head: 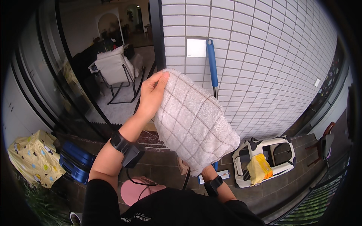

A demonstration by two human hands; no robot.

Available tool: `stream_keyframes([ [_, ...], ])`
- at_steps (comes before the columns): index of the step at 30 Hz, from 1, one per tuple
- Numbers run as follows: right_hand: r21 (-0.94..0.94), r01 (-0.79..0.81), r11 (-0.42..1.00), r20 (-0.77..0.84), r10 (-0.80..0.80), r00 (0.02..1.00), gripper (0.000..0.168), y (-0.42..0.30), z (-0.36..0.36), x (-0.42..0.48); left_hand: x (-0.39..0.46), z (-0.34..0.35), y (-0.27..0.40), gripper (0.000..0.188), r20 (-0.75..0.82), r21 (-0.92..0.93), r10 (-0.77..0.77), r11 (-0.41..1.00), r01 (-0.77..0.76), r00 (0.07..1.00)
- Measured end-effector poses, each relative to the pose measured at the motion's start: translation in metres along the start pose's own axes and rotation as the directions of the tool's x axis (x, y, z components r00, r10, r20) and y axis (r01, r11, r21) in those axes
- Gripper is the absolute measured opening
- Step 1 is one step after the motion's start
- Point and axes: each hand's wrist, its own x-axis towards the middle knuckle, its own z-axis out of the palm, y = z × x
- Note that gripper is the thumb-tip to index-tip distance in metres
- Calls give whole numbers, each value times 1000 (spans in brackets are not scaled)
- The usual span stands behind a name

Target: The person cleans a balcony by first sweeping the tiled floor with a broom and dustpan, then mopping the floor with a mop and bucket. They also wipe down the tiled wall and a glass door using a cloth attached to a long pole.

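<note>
A pale grey plush cloth (195,118) with stitched crossing lines spreads out in front of me, slanting down to the right. My left hand (152,91) pinches its upper left corner between thumb and fingers. At the lower edge of the cloth is my right hand (208,170); its fingers are hidden by the fabric, so their grip does not show. Behind the cloth, a pole with a blue handle (212,63) leans against the white tiled wall (254,56). The cloth covers the middle of that pole.
A pink round-topped object (134,190) stands by my body. To the right is a beige framed pet crate (264,161) with a yellow cloth (258,169) over it. A blue suitcase (76,162) and a yellow patterned cover (35,159) are left. Beyond the doorway stands a chair (116,69).
</note>
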Motion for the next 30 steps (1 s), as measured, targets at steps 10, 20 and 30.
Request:
stream_keyframes([
  [10,37,68,997,-131,-63,989,30,-5,19,5,-32,1,-12,42,274,86,11,996,-36,962],
  [20,-91,291,952,-226,-305,925,29,-66,67,16,-98,-27,-120,50,421,28,-286,953,303,861],
  [30,-230,714,662,276,-659,700,27,-195,188,90,-239,-25,-269,57,249,318,-442,878,359,861],
])
